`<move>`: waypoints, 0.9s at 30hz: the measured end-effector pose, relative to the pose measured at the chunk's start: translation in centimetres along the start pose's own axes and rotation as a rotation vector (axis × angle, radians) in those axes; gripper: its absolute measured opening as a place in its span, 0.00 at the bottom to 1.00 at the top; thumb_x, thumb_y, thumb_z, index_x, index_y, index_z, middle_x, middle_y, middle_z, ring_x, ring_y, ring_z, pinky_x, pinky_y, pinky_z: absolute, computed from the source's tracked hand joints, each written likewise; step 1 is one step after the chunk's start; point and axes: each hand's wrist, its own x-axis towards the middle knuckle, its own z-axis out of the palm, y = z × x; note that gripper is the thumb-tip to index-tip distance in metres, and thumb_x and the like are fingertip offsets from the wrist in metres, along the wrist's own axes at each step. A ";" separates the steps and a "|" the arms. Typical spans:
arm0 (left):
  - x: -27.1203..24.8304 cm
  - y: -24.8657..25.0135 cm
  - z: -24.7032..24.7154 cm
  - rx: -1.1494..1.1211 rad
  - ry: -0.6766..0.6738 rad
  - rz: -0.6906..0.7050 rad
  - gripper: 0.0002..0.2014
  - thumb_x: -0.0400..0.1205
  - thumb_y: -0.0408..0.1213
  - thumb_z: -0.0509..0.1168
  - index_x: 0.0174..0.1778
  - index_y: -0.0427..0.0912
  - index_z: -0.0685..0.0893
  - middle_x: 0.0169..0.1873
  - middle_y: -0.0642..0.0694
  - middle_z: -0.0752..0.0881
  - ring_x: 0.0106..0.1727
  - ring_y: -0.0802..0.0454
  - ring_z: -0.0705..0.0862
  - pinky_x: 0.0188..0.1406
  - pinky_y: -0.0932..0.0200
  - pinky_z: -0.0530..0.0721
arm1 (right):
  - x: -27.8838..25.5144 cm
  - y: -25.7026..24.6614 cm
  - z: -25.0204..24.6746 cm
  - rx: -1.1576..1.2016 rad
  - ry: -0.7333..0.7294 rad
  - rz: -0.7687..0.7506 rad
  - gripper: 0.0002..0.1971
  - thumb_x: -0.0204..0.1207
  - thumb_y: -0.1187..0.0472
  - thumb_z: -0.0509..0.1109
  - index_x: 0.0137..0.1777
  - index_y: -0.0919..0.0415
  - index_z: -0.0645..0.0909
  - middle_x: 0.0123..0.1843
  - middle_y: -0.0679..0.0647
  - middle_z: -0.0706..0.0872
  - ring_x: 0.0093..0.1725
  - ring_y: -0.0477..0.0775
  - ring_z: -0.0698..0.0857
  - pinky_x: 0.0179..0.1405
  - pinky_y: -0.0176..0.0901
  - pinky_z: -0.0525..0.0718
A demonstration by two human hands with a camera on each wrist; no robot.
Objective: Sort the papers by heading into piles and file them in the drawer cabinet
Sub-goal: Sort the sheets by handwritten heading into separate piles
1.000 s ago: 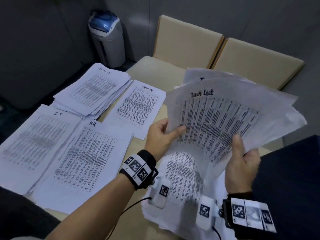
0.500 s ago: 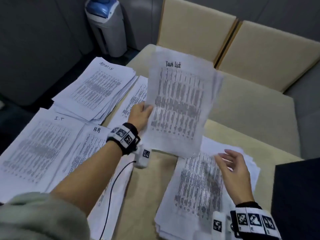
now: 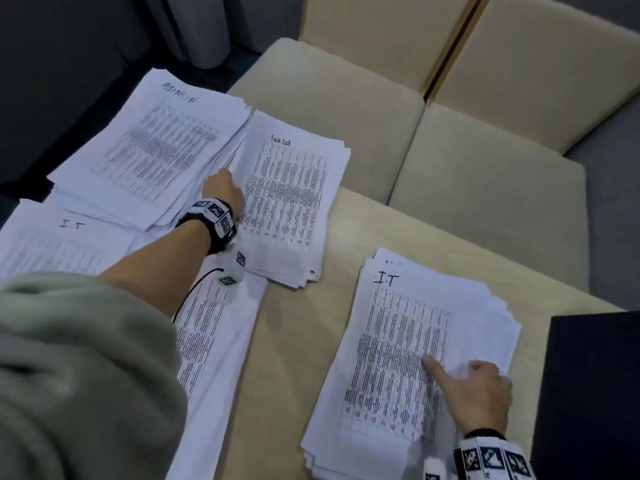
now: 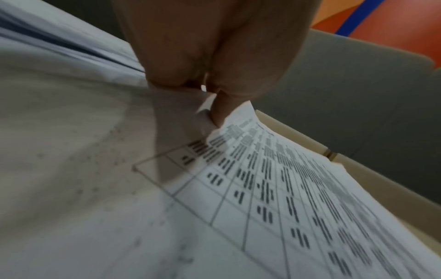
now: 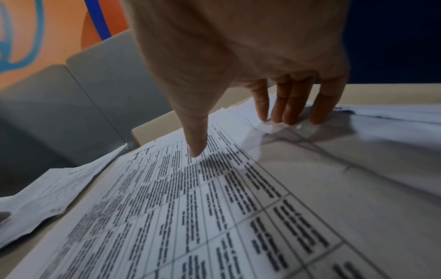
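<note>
Sorted piles lie on the beige table [image 3: 304,341]: Admin pile [image 3: 156,147] at the far left, Task List pile [image 3: 291,202] beside it, IT pile [image 3: 52,244] at the left edge, and another pile [image 3: 214,323] partly under my forearm. My left hand [image 3: 225,178] is at the Task List pile's left edge. In the left wrist view my left hand [image 4: 210,102] pinches the edge of the top Task List sheet [image 4: 274,179], which lies almost flat. The unsorted stack [image 3: 408,341] has an IT sheet [image 5: 190,207] on top. My right hand [image 3: 450,363] rests on it, thumb [image 5: 195,149] and straight fingers [image 5: 286,113] touching paper.
Two beige cushioned seats [image 3: 346,98] stand beyond the table's far edge. A dark blue block [image 3: 588,393] sits at the right, close to my right hand. A grey bin [image 3: 204,36] is on the floor at the back left.
My left hand carried the Task List sheet left and down onto the Task List pile. My right hand let the fanned stack down onto the table and now rests on its IT sheet.
</note>
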 end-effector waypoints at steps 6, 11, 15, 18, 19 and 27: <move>-2.1 2.3 -0.4 0.153 0.220 0.032 0.29 0.80 0.40 0.68 0.73 0.30 0.67 0.69 0.32 0.71 0.70 0.35 0.71 0.67 0.38 0.74 | -0.3 -0.1 0.4 -0.036 -0.033 0.105 0.55 0.51 0.32 0.85 0.70 0.68 0.68 0.70 0.71 0.70 0.70 0.73 0.72 0.62 0.63 0.79; -10.2 5.2 1.4 -0.088 0.188 0.434 0.14 0.81 0.41 0.67 0.59 0.37 0.79 0.58 0.38 0.79 0.61 0.38 0.77 0.60 0.42 0.75 | 0.0 0.2 0.1 0.092 -0.051 0.073 0.48 0.59 0.43 0.87 0.68 0.71 0.68 0.68 0.72 0.77 0.66 0.72 0.79 0.59 0.57 0.79; -18.2 6.2 4.9 -0.221 -0.090 0.530 0.04 0.81 0.39 0.67 0.45 0.42 0.82 0.47 0.44 0.85 0.47 0.45 0.82 0.49 0.52 0.80 | 0.4 2.0 -0.4 0.233 -0.043 0.041 0.31 0.68 0.51 0.84 0.63 0.67 0.77 0.60 0.64 0.86 0.59 0.66 0.84 0.59 0.53 0.81; -23.2 5.8 7.6 -0.185 -0.230 0.516 0.05 0.82 0.41 0.67 0.43 0.45 0.80 0.44 0.46 0.86 0.45 0.47 0.83 0.45 0.54 0.81 | 0.1 4.1 -0.4 0.274 0.032 -0.026 0.16 0.74 0.53 0.78 0.51 0.66 0.84 0.49 0.62 0.89 0.50 0.65 0.85 0.55 0.55 0.85; -24.5 5.5 8.4 -0.154 -0.274 0.501 0.05 0.81 0.42 0.67 0.43 0.45 0.81 0.45 0.46 0.86 0.46 0.47 0.83 0.45 0.54 0.81 | -0.3 4.7 -0.6 0.290 0.053 -0.037 0.14 0.77 0.54 0.75 0.47 0.68 0.84 0.45 0.63 0.88 0.48 0.65 0.85 0.53 0.55 0.85; -29.0 4.3 12.2 0.098 -0.358 0.502 0.13 0.81 0.46 0.67 0.56 0.42 0.78 0.55 0.45 0.80 0.54 0.46 0.81 0.55 0.53 0.82 | -4.0 8.8 -2.5 0.473 0.352 -0.074 0.16 0.88 0.62 0.60 0.66 0.68 0.84 0.56 0.70 0.88 0.56 0.72 0.85 0.58 0.52 0.80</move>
